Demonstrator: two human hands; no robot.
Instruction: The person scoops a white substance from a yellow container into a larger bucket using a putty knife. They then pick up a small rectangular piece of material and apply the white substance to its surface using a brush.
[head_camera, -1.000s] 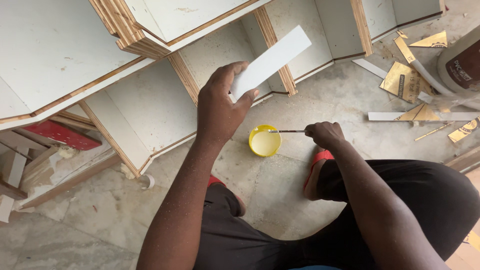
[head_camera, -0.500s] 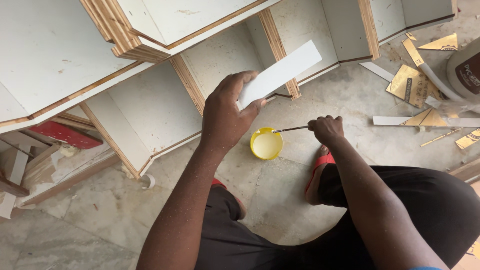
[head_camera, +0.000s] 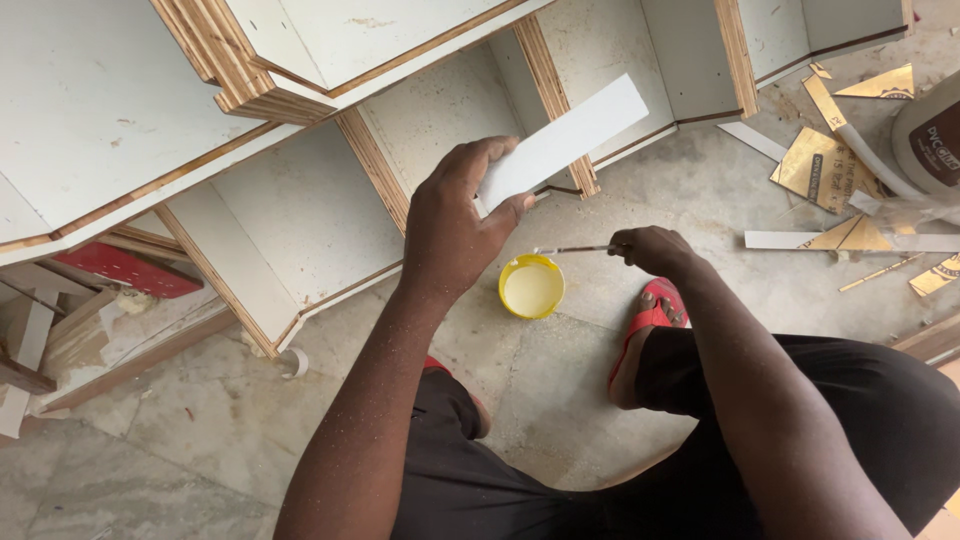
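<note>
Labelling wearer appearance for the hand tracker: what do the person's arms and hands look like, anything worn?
Both arms are bare from upper forearm to fingers: no sleeves, gloves, watch or rings visible. The left hand and its forearm are speckled with fine pale dust; the right hand looks cleaner. Black clothing covers the legs, and a red sandal is on one foot.

Left hand (head_camera: 455, 225) grips the near end of a flat strip (head_camera: 565, 140), which slants up and right across the open cabinet carcass (head_camera: 300, 215) behind it. Right hand (head_camera: 650, 250), to the right, holds a thin brush (head_camera: 575, 249) pointing left, above a small tub (head_camera: 531, 287) on the floor (head_camera: 200, 440). Offcut scraps (head_camera: 830, 165) lie far right, beside a large container (head_camera: 930, 135).
</note>
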